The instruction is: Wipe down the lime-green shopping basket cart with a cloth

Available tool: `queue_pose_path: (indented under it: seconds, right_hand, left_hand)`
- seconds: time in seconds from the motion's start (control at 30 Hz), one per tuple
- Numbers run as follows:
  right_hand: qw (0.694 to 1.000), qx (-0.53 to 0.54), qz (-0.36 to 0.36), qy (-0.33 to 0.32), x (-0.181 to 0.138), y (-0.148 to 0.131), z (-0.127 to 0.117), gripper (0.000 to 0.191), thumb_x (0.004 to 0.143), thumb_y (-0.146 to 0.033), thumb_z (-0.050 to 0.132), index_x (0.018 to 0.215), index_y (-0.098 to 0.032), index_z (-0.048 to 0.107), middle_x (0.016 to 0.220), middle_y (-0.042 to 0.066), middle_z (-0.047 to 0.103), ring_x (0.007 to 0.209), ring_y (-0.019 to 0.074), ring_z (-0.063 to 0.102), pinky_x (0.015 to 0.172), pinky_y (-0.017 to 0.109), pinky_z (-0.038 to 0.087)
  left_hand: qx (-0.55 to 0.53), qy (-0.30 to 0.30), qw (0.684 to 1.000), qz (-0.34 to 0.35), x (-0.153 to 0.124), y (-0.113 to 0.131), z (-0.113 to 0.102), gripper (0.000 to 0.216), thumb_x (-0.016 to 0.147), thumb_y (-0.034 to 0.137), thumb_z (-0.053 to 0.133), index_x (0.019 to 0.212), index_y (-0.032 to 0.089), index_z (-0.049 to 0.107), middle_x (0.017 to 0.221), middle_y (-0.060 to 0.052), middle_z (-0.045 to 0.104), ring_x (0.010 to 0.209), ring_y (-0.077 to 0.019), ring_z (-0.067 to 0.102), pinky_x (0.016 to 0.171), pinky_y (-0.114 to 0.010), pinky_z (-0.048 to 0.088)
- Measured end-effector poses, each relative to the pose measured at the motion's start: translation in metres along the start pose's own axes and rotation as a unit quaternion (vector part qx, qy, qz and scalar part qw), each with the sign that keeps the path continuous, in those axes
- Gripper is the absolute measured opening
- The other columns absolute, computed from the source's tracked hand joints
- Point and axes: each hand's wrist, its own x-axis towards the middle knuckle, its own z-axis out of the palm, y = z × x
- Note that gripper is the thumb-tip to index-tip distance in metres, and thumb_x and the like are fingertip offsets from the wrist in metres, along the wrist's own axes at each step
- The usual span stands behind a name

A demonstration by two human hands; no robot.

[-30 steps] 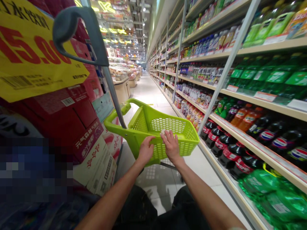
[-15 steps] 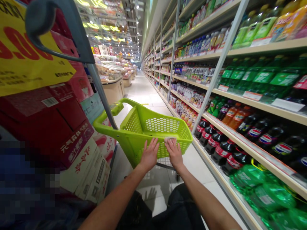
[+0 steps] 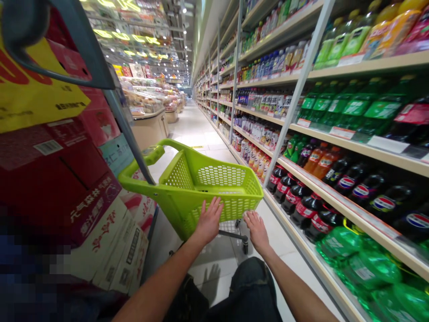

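Note:
A bright green shopping cart (image 3: 174,197) with a perforated basket stands in the aisle in front of me, side-on. My left hand (image 3: 209,219) lies against the near side of the basket, fingers stretched out and holding nothing. Just below the basket's lower right part is my right hand (image 3: 257,230), its fingers curled over a small white cloth (image 3: 246,214); most of the cloth is hidden behind the fingers. The right hand looks apart from the basket wall. Cart wheels (image 3: 245,246) show under it.
Shelves (image 3: 368,147) of bottled drinks run along the right, with large green bottles (image 3: 365,268) lowest. Stacked drink cartons (image 3: 110,241) and a yellow price sign (image 3: 43,103) stand at left. A grey handle on a pole (image 3: 83,44) rises at upper left. Food counters (image 3: 150,127) lie beyond.
My right hand has come off the basket's side with the white cloth, moving down and right. My left hand stays on the basket. The view has shifted slightly to the right.

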Motion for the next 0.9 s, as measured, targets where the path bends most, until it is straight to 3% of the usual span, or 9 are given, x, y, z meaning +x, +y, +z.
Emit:
queue_pose_path:
  seconds: [0.2,0.33,0.43,0.6,0.8,0.9]
  right_hand:
    - [0.991,0.009,0.085,0.101,0.025,0.022,-0.014,0.053,0.081,-0.007,0.032,0.131,-0.023,0.04,0.139,0.01,0.036,0.133,0.0231,0.022,0.101,0.05,0.027]
    - [0.994,0.022,0.094,0.055,0.01,0.026,-0.001,0.056,0.079,-0.003,0.03,0.13,-0.022,0.041,0.136,0.011,0.041,0.129,0.0224,0.031,0.098,0.047,0.033]
    - [0.996,0.023,0.086,0.028,-0.002,0.018,0.002,0.052,0.08,-0.004,0.03,0.127,-0.021,0.045,0.131,0.011,0.046,0.127,0.0231,0.034,0.096,0.047,0.035]
    - [0.991,0.015,0.089,0.101,0.032,-0.002,-0.011,0.046,0.084,-0.011,0.034,0.128,-0.02,0.043,0.138,0.012,0.037,0.133,0.0242,0.023,0.101,0.05,0.027]
    - [1.0,0.026,0.01,0.011,0.001,-0.031,0.009,0.055,0.076,0.001,0.032,0.121,-0.022,0.051,0.125,0.01,0.053,0.127,0.0214,0.034,0.096,0.043,0.034]
    - [0.998,0.038,0.02,0.046,0.016,-0.042,0.002,0.054,0.078,-0.002,0.034,0.127,-0.022,0.045,0.134,0.009,0.045,0.131,0.0222,0.028,0.1,0.046,0.029]
  left_hand:
    - [0.012,0.003,1.0,-0.007,0.001,-0.002,0.003,0.057,0.072,0.009,0.04,0.129,0.014,0.041,0.143,-0.012,0.029,0.134,-0.0238,0.022,0.108,-0.053,0.017]
    - [0.006,0.004,1.0,0.004,0.001,-0.001,0.006,0.059,0.071,0.008,0.04,0.129,0.014,0.04,0.143,-0.011,0.029,0.134,-0.0239,0.022,0.107,-0.054,0.017]
    - [0.012,0.001,1.0,-0.006,-0.002,-0.006,0.003,0.059,0.07,0.008,0.039,0.128,0.013,0.042,0.143,-0.011,0.03,0.134,-0.0241,0.023,0.107,-0.054,0.017]
    - [0.027,-0.002,0.999,-0.028,-0.004,-0.009,-0.005,0.057,0.072,0.009,0.039,0.129,0.011,0.04,0.144,-0.012,0.027,0.134,-0.0242,0.021,0.108,-0.054,0.016]
    - [0.036,0.006,0.999,-0.013,-0.017,-0.019,-0.005,0.058,0.072,0.01,0.041,0.13,0.012,0.039,0.144,-0.011,0.027,0.135,-0.0233,0.02,0.109,-0.053,0.014]
    - [0.062,0.012,0.998,-0.023,-0.021,-0.028,-0.008,0.059,0.072,0.012,0.043,0.13,0.012,0.038,0.144,-0.011,0.028,0.134,-0.0241,0.021,0.108,-0.053,0.015]
